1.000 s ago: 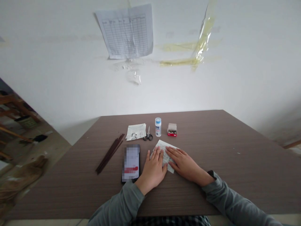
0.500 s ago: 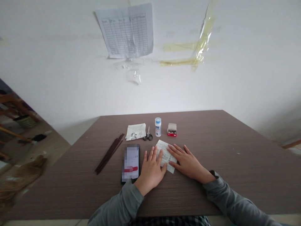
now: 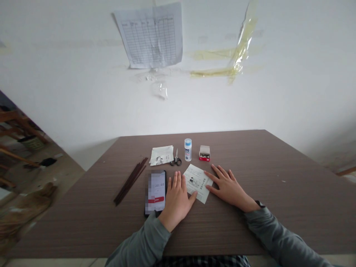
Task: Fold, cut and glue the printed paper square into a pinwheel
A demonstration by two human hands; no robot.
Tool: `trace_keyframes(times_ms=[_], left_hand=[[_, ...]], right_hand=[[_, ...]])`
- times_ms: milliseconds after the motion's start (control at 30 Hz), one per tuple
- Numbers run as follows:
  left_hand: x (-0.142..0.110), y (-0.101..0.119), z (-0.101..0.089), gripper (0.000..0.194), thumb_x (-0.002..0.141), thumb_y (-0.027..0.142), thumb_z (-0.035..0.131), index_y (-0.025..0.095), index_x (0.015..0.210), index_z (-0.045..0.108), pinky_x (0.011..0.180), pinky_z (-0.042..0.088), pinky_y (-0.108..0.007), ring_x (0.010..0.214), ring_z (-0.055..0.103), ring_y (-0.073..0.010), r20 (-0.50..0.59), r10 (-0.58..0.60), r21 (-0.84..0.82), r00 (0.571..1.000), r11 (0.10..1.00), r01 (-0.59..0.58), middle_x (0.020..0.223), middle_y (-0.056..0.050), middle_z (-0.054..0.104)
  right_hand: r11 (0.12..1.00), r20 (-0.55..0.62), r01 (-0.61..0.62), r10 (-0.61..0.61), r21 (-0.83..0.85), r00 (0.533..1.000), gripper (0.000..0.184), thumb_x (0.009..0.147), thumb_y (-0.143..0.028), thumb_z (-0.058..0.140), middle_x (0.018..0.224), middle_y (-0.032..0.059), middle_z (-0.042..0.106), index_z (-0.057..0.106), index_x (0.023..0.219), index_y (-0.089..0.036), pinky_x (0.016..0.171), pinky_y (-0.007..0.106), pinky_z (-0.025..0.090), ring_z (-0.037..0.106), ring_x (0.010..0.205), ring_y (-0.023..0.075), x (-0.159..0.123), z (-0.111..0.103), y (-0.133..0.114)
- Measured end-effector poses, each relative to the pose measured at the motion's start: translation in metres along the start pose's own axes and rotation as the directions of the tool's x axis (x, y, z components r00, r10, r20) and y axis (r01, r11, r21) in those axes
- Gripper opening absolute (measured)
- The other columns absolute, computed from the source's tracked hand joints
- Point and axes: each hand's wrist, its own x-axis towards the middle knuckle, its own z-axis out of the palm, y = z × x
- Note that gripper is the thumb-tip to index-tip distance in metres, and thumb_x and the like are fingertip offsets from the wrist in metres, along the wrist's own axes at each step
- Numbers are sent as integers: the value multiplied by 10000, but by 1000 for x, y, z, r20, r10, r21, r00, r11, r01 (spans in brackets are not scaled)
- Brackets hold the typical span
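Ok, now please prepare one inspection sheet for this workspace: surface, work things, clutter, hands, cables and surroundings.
Surface: brown table, wood-grain look; small white scrap at right.
Work things: printed paper, lying askew between the hands; print too small to read.
Clutter: phone, screen lit; dark sticks; paper pile; scissors; upright bottle; open box, contents unclear.
Left hand: spread, palm down, thumb at the paper's near-left edge.
Right hand: spread, palm down, fingertips at the paper's right edge.
Cables: nothing seen.
Surroundings: white wall with taped-up sheet and yellowed tape; blurred items on the floor at left.
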Motion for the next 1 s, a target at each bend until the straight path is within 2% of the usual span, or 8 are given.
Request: trace_keyframes(times_ms=[133, 267, 400, 467, 567, 700, 867, 1000], left_hand=[[2, -3, -4, 727, 1178, 455, 812, 183, 1851, 761, 1530, 543, -778, 1890, 574, -556, -23, 20, -70, 1000, 997, -22, 1953, -274, 683], [4, -1, -12, 694, 1192, 413, 829, 152, 1831, 757, 1527, 536, -805, 1893, 563, -567, 2, 30, -91, 1000, 995, -30, 1988, -304, 627], [7, 3, -22, 582, 1219, 322, 801, 147, 1774, 781, 1533, 550, -755, 1846, 648, -505, 54, 85, -121, 995, 990, -78, 1946, -274, 689], [9, 3, -26, 546, 1214, 288, 799, 173, 1748, 806, 1525, 573, -717, 1806, 701, -478, 78, 98, -142, 992, 986, -87, 1898, -252, 744], [12, -1, -31, 555, 1183, 266, 823, 197, 1734, 829, 1518, 590, -688, 1783, 729, -463, 86, 110, -154, 990, 983, -95, 1871, -230, 773], [16, -10, -38, 562, 1153, 281, 862, 264, 1714, 869, 1535, 569, -674, 1792, 725, -436, 119, 151, -192, 981, 973, -126, 1877, -173, 776], [20, -15, -43, 596, 1084, 304, 950, 288, 1678, 908, 1518, 567, -723, 1766, 745, -466, 132, 152, -240, 980, 964, -117, 1846, -163, 800], [19, -15, -41, 536, 1093, 292, 951, 284, 1629, 939, 1522, 555, -732, 1770, 743, -452, 116, 145, -240, 983, 964, -114, 1844, -169, 798]], right_hand=[[997, -65, 11, -5, 80, 998, 664, 1170, -575, 844, 1992, 173, 664, 810, 1810, -402, 1507, 959, 438, 539, 1890, 598, 3, 12, 12], [982, -103, 52, -34, 179, 994, 600, 1114, -550, 922, 1949, 157, 705, 885, 1694, -402, 1520, 951, 430, 527, 1893, 608, 6, 13, 16], [972, -103, 103, -83, 209, 991, 546, 1082, -501, 948, 1965, 145, 691, 931, 1607, -351, 1500, 822, 547, 570, 1864, 568, 6, 2, 12], [963, -111, 168, -147, 210, 983, 469, 1101, -435, 911, 1903, 151, 753, 955, 1555, -328, 1448, 770, 616, 657, 1791, 529, 6, -4, 10], [939, -94, 259, -244, 224, 965, 409, 1152, -326, 812, 1724, 155, 880, 967, 1530, -309, 1398, 740, 653, 797, 1623, 452, 5, -11, 11], [937, -41, 253, -250, 243, 967, 421, 1141, -352, 860, 1707, 103, 900, 966, 1548, -371, 1435, 710, 623, 823, 1601, 425, 6, -18, 15], [927, 11, 243, -256, 284, 967, 511, 1056, -399, 992, 1761, 166, 863, 966, 1563, -337, 1494, 747, 547, 778, 1668, 489, 5, -26, 17], [932, 0, 223, -232, 285, 973, 488, 1038, -390, 996, 1735, 163, 871, 981, 1522, -335, 1462, 742, 577, 783, 1650, 509, 5, -27, 14]])
